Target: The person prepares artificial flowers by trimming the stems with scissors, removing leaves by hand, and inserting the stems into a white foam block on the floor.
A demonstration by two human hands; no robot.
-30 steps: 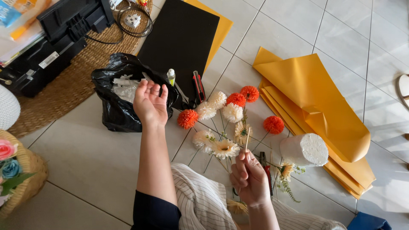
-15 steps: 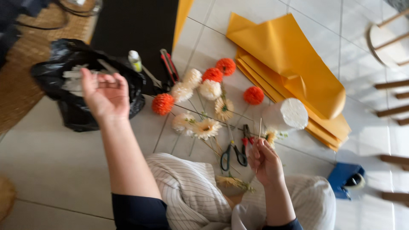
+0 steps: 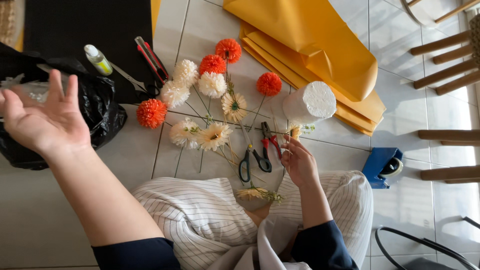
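My left hand (image 3: 46, 119) hovers palm up with fingers spread, holding nothing, over a black plastic bag (image 3: 102, 107) at the left. My right hand (image 3: 299, 161) rests above my striped lap, its fingers pinched on the thin stem of a small pale-yellow flower (image 3: 295, 131). Just left of it lie red-handled pliers (image 3: 270, 141) and black-handled scissors (image 3: 254, 162). Orange flowers (image 3: 151, 113) and cream flowers (image 3: 212, 84) on thin stems are spread on the tiled floor ahead. A dried flower (image 3: 260, 194) lies on my lap.
A white foam cylinder (image 3: 311, 102) stands by folded yellow paper sheets (image 3: 320, 55). A black sheet (image 3: 85, 30) at the back left carries a small bottle (image 3: 97, 59) and a red utility knife (image 3: 150, 57). A blue tape dispenser (image 3: 381, 165) and wooden chair legs (image 3: 445, 50) are at right.
My left hand drew back from the bag and turned palm up, fingers spread. My right hand lowered its stem toward the pliers. The view swung right and closer.
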